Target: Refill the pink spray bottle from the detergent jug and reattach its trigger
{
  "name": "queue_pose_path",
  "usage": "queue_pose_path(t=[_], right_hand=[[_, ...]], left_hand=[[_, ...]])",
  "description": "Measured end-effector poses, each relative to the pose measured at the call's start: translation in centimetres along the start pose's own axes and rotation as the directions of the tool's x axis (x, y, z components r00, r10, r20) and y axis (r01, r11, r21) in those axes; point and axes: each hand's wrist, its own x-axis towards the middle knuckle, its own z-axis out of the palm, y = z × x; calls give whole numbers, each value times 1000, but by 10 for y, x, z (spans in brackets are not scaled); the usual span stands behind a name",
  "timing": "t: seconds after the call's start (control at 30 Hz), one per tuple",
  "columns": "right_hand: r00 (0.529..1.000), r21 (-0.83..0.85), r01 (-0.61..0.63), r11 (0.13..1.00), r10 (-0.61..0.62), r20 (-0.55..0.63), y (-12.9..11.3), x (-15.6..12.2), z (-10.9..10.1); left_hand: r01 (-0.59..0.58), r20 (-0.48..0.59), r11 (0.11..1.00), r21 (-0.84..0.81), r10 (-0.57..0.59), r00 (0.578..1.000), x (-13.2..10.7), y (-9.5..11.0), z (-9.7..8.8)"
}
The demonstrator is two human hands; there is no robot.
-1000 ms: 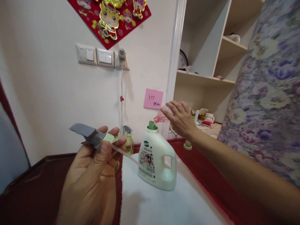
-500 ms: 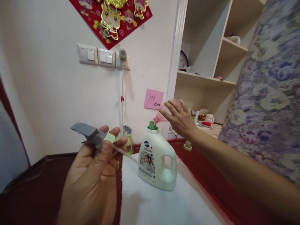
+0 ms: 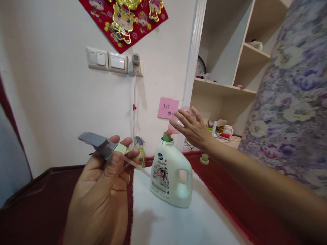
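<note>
My left hand (image 3: 102, 194) is closed on a grey spray trigger head (image 3: 102, 146) with a pale green collar; its clear dip tube (image 3: 139, 168) slants down to the right. My right hand (image 3: 192, 127) grips a small pink transparent bottle (image 3: 178, 119), tipped mouth-down over the open neck of a cream detergent jug (image 3: 171, 177). A green funnel or spout (image 3: 166, 136) sits in the jug's neck. The jug stands upright on a white cloth (image 3: 173, 221).
A small spray bottle (image 3: 140, 153) with yellowish liquid stands behind the jug by the wall. A pale green cap (image 3: 204, 158) lies on the red table covering (image 3: 38, 204). Shelves (image 3: 224, 88) with small items are at the right. A pink note (image 3: 168, 107) hangs on the wall.
My right hand has raised the pink bottle's base a little, tilting it steeper over the jug's neck. The left hand stays about where it was.
</note>
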Motion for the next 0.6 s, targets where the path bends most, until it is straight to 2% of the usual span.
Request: queue_pose_path(t=[0.27,0.47,0.6], right_hand=[[998,11,47,999,-47,30,-1,5,-2],[998,88,40,995,-43,38,-1,5,-1],[998,74,49,996,-52,40,-2,5,-3]], left_hand=[[-11,-10,1000,12,11,1000,0,1,0],[-10,-6,1000,28,10,1000,-1,1,1],[-13,-10,999,41,13,1000,-1,1,1]])
